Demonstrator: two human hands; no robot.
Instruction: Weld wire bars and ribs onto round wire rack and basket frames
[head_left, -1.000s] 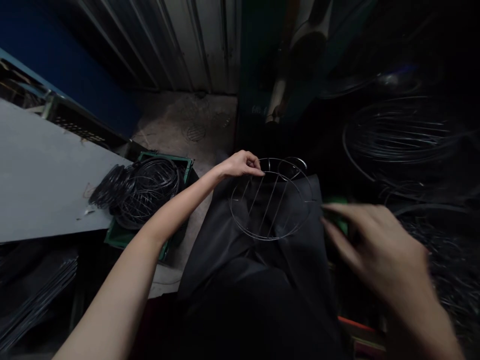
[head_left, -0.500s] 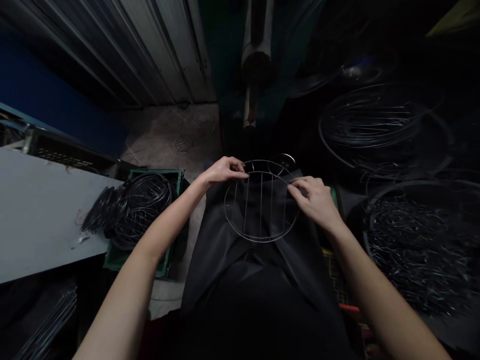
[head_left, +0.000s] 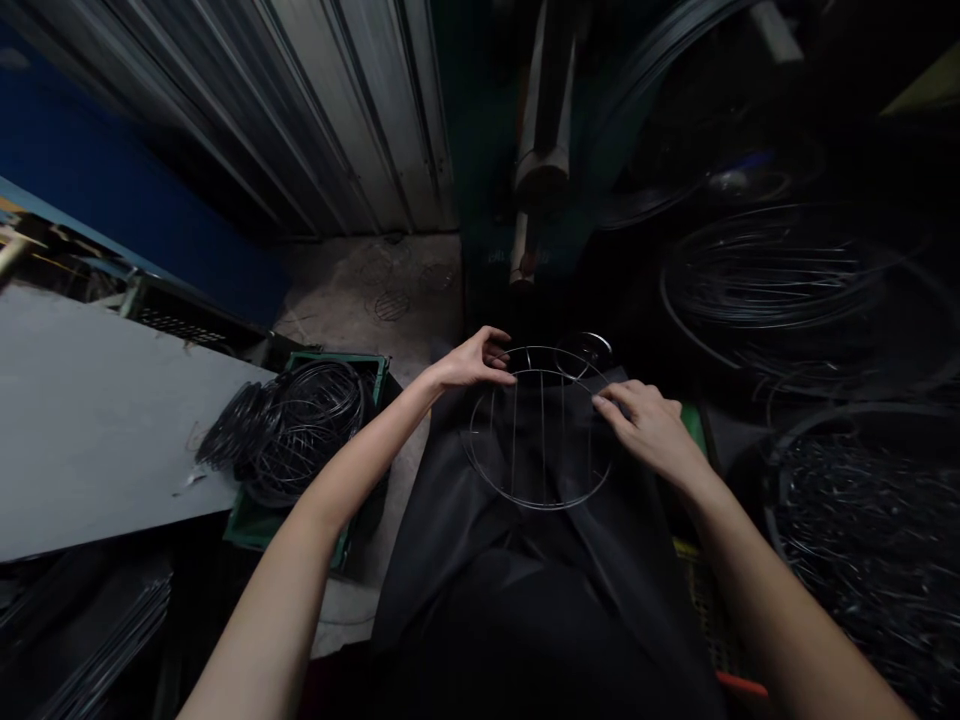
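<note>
A round wire rack [head_left: 543,440] with several straight bars sits tilted above my lap. My right hand [head_left: 646,422] pinches its right rim between thumb and fingers. At the upper left of the rim is my left hand [head_left: 474,362], its thumb stretched out along the wire and its fingers lifted apart from the thumb. Whether that thumb touches the wire I cannot tell. Just behind the rack, a small shiny metal ring [head_left: 592,352] shows in the dark beneath the machine's rod [head_left: 541,165].
On my left stands a green crate [head_left: 255,525] full of wire rings [head_left: 307,425], beside a grey board [head_left: 97,420]. Several wire racks [head_left: 391,305] lie on the floor by the corrugated wall [head_left: 337,120]. To the right are wire hoops [head_left: 772,275] and a large container of small metal pieces [head_left: 862,540].
The view has shifted, so everything sits lower and further right. My left fingers have lifted and spread away from the thumb. My right hand keeps its pinch on the rack.
</note>
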